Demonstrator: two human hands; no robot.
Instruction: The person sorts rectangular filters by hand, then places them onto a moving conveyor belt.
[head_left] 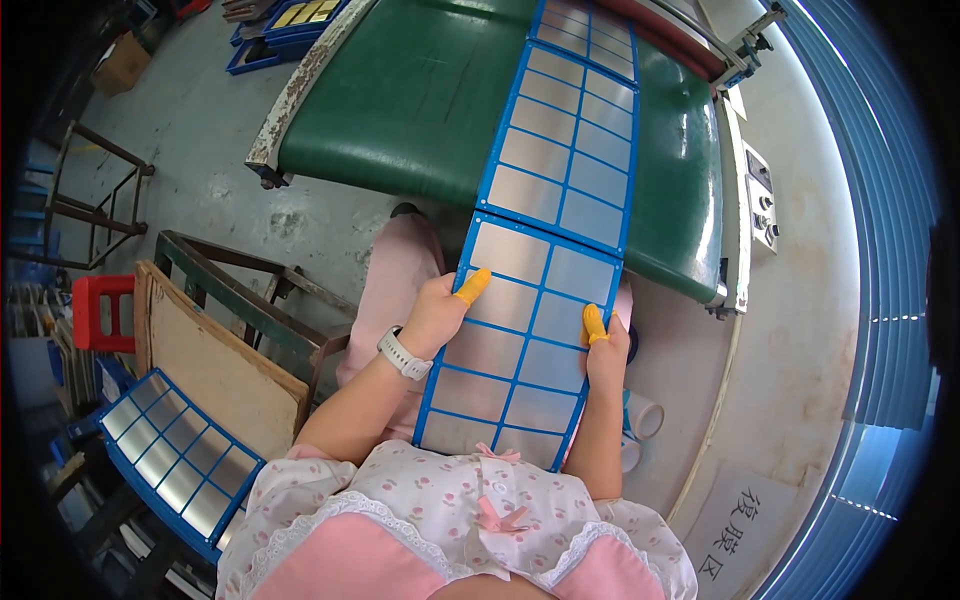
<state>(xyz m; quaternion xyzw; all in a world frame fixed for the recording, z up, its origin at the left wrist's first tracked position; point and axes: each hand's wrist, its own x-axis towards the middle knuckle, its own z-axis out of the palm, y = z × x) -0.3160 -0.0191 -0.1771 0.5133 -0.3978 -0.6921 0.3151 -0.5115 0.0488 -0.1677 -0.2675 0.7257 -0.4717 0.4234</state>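
Note:
A silver metal sheet with a blue printed grid (490, 355) lies in front of my body, held by both hands. My left hand (436, 316) is closed on its left edge, the thumb in a yellow finger cot on top and the other fingers hidden underneath. On the right edge, my right hand (607, 352) grips in the same way, its thumb also in a yellow cot. The sheet's far edge meets a second gridded sheet (562, 150) on the green conveyor belt (400, 110). Beyond that one, a third sheet (583, 35) reaches toward a dark red roller (670, 35).
Another gridded sheet (185, 455) rests at my lower left, beside a wooden board (215, 350) and a green metal frame (200, 250). A red plastic stool (103, 310) stands further left. The control panel (760, 200) is right of the belt. White rolls (645, 415) sit below my right hand.

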